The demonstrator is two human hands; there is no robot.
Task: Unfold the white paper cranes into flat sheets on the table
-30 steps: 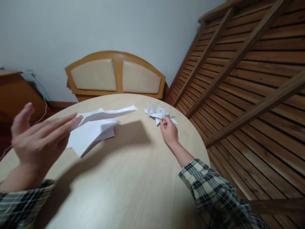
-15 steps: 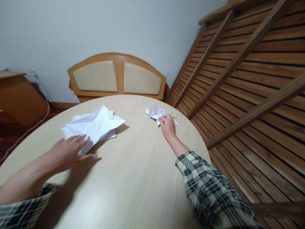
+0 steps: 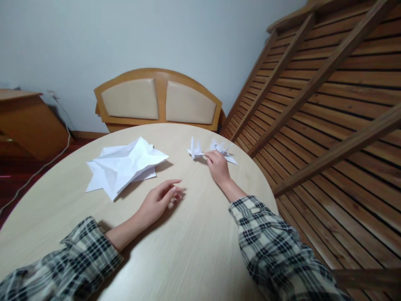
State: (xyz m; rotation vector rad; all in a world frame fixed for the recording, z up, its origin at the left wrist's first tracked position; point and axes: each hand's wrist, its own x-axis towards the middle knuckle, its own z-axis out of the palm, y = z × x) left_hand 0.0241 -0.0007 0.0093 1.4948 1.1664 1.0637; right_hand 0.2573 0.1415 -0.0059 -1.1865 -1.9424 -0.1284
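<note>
My left hand [image 3: 160,199] rests on the round pale wooden table [image 3: 175,251], fingers loosely curled and holding nothing, just right of a crumpled pile of white paper sheets [image 3: 125,166]. My right hand [image 3: 216,165] reaches to the far side of the table, its fingers pinched on a small folded white paper crane [image 3: 223,149]. A second folded white paper figure [image 3: 194,149] stands just left of that hand.
A wooden chair back with two beige pads [image 3: 159,100] stands behind the table. A slatted wooden frame [image 3: 319,104] leans along the right. A wooden cabinet [image 3: 28,121] and a white cable [image 3: 46,163] are at the left.
My left hand came down from the air, passed over the paper pile and moved right to rest on the table. My right hand stayed at the folded paper figures, which have spread apart.
</note>
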